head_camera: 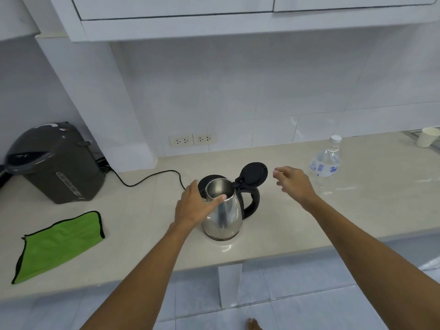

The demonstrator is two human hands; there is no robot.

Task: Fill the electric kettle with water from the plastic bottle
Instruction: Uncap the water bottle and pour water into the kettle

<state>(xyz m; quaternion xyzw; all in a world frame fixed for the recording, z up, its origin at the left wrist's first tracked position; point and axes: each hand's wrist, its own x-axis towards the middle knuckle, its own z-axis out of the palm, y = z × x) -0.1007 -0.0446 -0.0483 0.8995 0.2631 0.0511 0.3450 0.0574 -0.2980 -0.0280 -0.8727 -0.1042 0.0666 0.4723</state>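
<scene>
The plastic bottle [326, 163] stands upright, capped, right of centre, just beyond the right hand [295, 184] — fingers loose, holding nothing. The left hand [192, 206] grips the electric kettle [226, 217], lid [253, 173] open.

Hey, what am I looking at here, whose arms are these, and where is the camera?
It is one picture, from a camera worn on a person's head, looking down at their own bare arms. No robot is involved. The left hand holds a steel kettle near its rim; its lid is flipped open. The right hand hovers open beside the lid, holding nothing. On the counter stand a capped bottle, a paper cup and a grey dispenser; a green cloth lies at the left.
</scene>
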